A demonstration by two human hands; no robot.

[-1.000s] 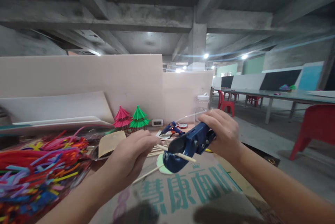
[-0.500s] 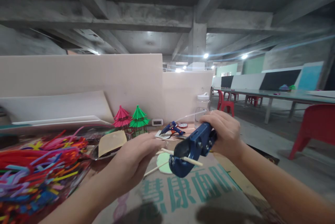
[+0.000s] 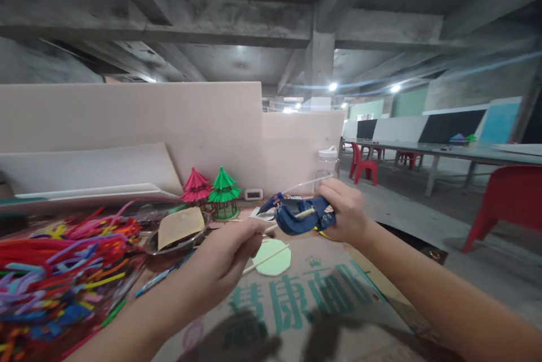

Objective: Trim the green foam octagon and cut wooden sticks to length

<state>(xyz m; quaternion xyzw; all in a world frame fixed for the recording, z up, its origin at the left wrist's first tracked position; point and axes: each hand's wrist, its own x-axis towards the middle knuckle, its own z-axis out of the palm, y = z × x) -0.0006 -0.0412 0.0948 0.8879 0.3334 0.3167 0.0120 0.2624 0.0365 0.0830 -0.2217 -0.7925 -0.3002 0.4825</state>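
Note:
My right hand (image 3: 346, 205) is closed round the handle of a blue pipe cutter (image 3: 292, 225) with a hooked jaw. My left hand (image 3: 237, 244) pinches a thin wooden stick (image 3: 271, 229) that runs into the cutter's jaws. Whether the blade touches the stick is hard to see. Below the hands, a pale green octagonal piece (image 3: 276, 267) lies on printed cardboard (image 3: 296, 305). Another thin stick (image 3: 266, 258) lies across it, its near end by my left hand. Behind the cutter, a blue glue gun (image 3: 269, 204) is partly hidden.
Colourful pipe cleaners (image 3: 63, 271) are heaped at the left. A metal bowl (image 3: 169, 242) holds a beige sheet. A red pagoda model (image 3: 196, 186) and a green pagoda model (image 3: 224, 195) stand behind, near a small digital display (image 3: 253, 194) and a clear bottle (image 3: 327, 164). White boards (image 3: 127, 125) rise at the back.
The cutter has moved up and away from me, turning flatter, its jaws nearer my left fingers. The pale green piece shows more fully now.

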